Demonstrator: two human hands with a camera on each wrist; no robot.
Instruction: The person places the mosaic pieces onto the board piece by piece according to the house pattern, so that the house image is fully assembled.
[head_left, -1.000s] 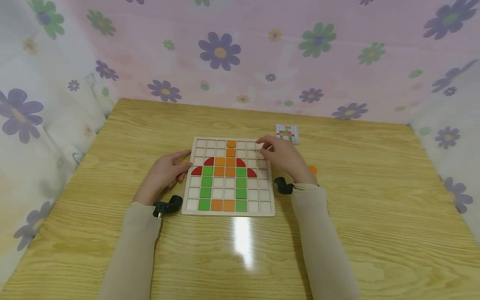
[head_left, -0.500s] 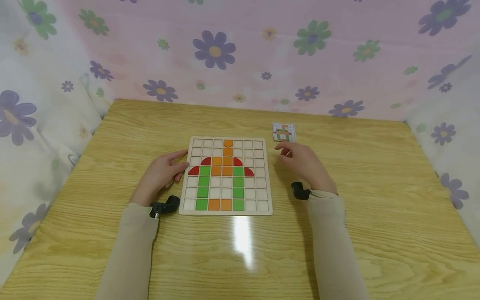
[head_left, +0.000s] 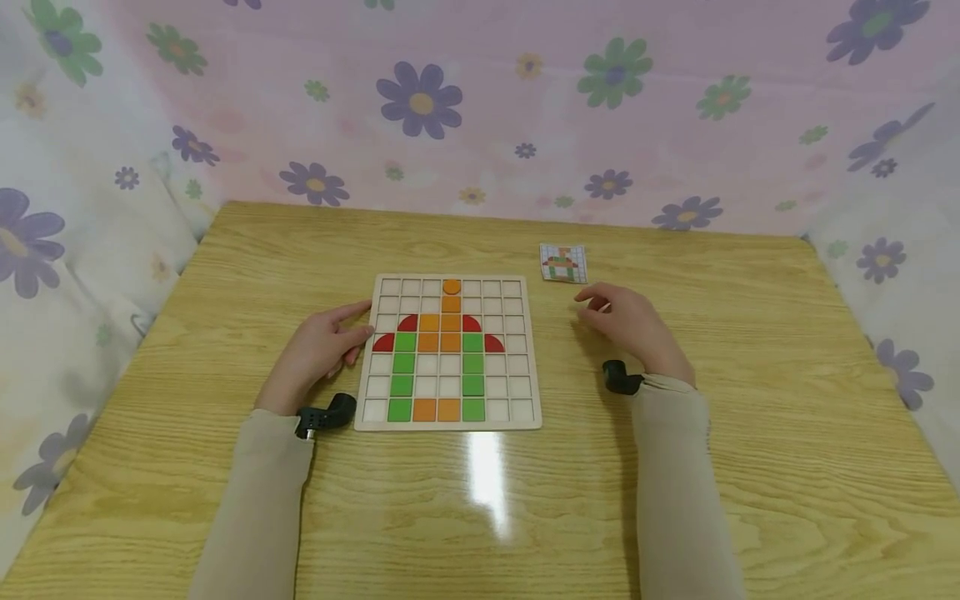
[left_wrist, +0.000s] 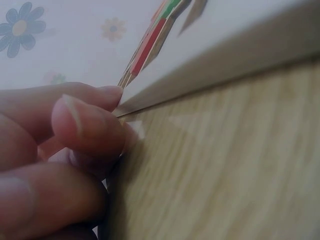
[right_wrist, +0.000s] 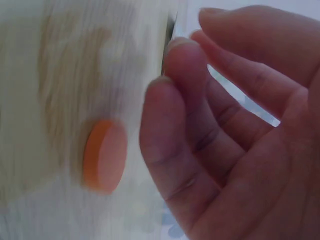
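My left hand [head_left: 313, 354] touches the left edge of a square wooden grid board [head_left: 536, 392], with thumb and index fingertips against its side in the left wrist view. In the board's cells sit green square tiles [head_left: 402, 363], orange square tiles [head_left: 428, 342], red quarter-round tiles [head_left: 472, 323] and one orange disc [head_left: 452, 287] in the top row. To the right of the board, my right hand [head_left: 632, 325] hovers over the table with loosely bent fingers and holds nothing. The right wrist view shows a loose orange disc [right_wrist: 106, 156] lying beside that hand on the table; in the head view it is hidden.
A small pattern card [head_left: 564, 263] lies behind the board, to its right, printed with a similar coloured figure. Everything rests on a wood-grain table [head_left: 787, 400]. Flowered cloth [head_left: 480, 100] hangs behind the table and at both sides.
My right hand has moved right, from over the board's upper right corner to the bare table beside it. My left hand has stayed at the board's left edge. The tiles look unchanged.
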